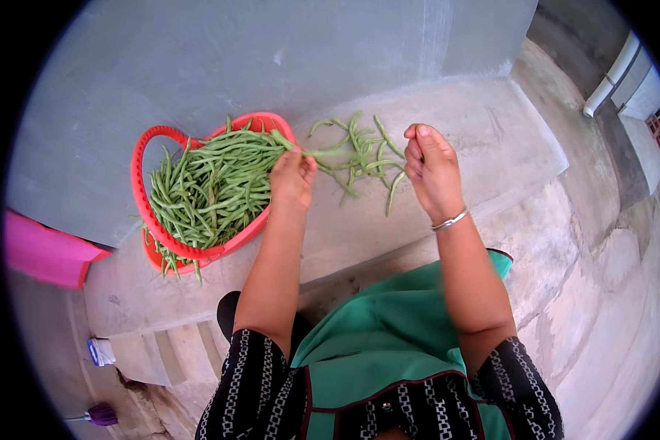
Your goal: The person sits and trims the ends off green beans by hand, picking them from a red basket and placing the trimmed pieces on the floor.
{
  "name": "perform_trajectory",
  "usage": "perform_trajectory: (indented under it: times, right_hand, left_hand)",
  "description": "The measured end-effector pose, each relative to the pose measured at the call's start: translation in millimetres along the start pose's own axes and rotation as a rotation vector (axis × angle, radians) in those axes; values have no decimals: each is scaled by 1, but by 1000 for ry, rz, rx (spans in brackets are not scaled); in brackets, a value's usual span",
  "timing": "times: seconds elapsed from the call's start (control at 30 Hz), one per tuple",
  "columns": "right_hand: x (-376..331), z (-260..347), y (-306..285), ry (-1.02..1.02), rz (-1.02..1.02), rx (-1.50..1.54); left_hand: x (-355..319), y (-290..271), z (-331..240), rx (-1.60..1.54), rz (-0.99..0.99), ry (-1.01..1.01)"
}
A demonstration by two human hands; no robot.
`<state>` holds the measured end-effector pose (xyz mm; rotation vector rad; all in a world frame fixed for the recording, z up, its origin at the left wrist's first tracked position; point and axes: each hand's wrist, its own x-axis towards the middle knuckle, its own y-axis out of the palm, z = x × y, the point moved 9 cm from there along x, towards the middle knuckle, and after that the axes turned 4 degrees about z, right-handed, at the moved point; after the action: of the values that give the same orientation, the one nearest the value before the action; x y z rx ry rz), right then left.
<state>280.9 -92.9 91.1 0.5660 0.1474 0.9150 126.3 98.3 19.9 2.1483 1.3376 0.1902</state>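
Grey concrete makes up the whole setting: a plastered wall (271, 44) behind, and a rough ledge (484, 139) like a broad step, on which a red plastic basket (141, 158) stands at the person's left, heaped with long green beans (205, 187). Just to its right a smaller loose pile of beans (359, 158) lies directly on the ledge, well apart from the edge. The left hand (292, 178) is closed around a single bean (301, 149) near its middle, the pod sticking out sideways over the basket rim. The right hand (431, 167), a metal bangle (449, 220) at its wrist, is raised with thumb and fingertips pinched together; whether anything sits in that pinch cannot be made out. The pods look slim, smooth and evenly green, some straight, some curled at the tip. They are likely very light and fairly stiff, snapping rather than bending (fresh ones do), so a gentle hold at mid-length with the ends left free seems best; squeezing hard would bruise them.
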Motion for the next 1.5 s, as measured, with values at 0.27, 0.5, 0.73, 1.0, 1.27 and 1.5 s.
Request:
perform_trajectory:
  times: [0.27, 0.5, 0.73, 1.0, 1.27, 1.5]
  right_hand:
    - [-43, -99, 31, 421, 588, -526]
    - [84, -128, 36, 613, 339, -292]
    - [240, -213, -2, -10, 272, -1380]
    - [262, -236, 10, -116, 361, -1783]
    - [151, -92, 14, -180, 562, -1424]
    - [51, -18, 13, -72, 350, -918]
  left_hand:
    - [66, 9, 75, 403, 12, -124]
    - [217, -103, 90, 851, -201, 245]
    - [172, -45, 64, 1276, -362, 553]
    - [175, -50, 66, 1011, -263, 518]
    - [132, 0, 108, -167, 0, -83]
    - [43, 68, 64, -185, 258, -177]
